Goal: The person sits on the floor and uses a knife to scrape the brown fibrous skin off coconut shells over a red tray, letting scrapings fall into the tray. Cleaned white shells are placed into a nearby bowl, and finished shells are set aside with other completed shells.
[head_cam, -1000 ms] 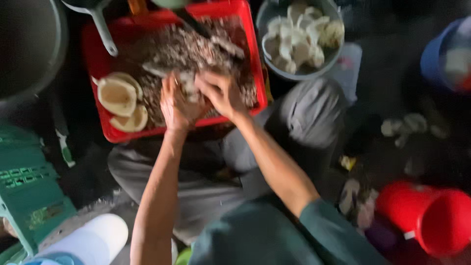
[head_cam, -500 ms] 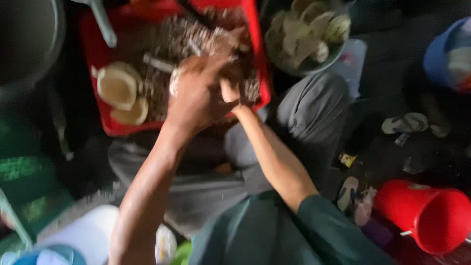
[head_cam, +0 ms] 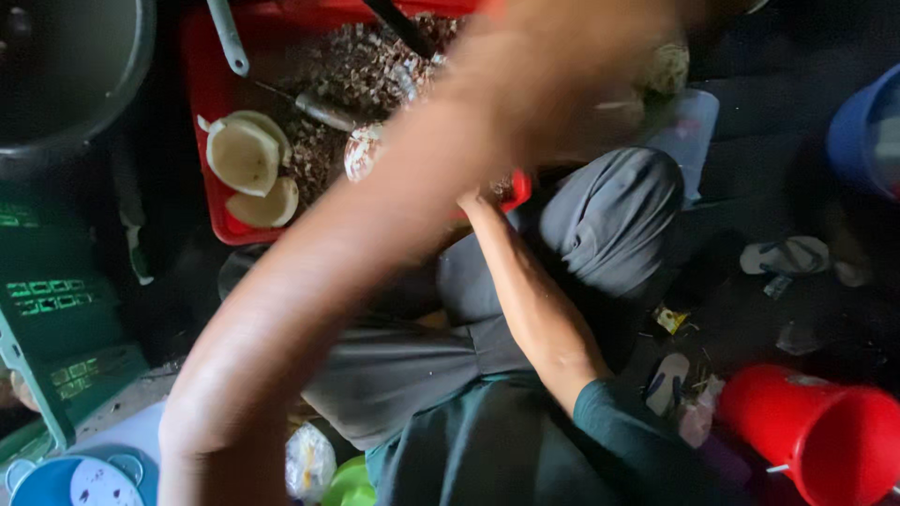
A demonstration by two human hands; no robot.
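My left arm sweeps across the view as a blur, and my left hand is over the far right corner of the red tray. The blur hides whether it holds anything. My right forearm reaches to the tray's near edge, where the hand is hidden behind the left arm. In the tray lie two pale coconut halves, brown husk shavings, a small pale piece and a metal tool.
A grey basin stands at the far left and a green crate below it. At right are a blue bucket, a sandal and a tipped red bucket. My grey-trousered knees sit under the tray.
Both hands were together over the shavings. The left arm has since swung up and to the right close to the camera, and the view has shifted down and left.
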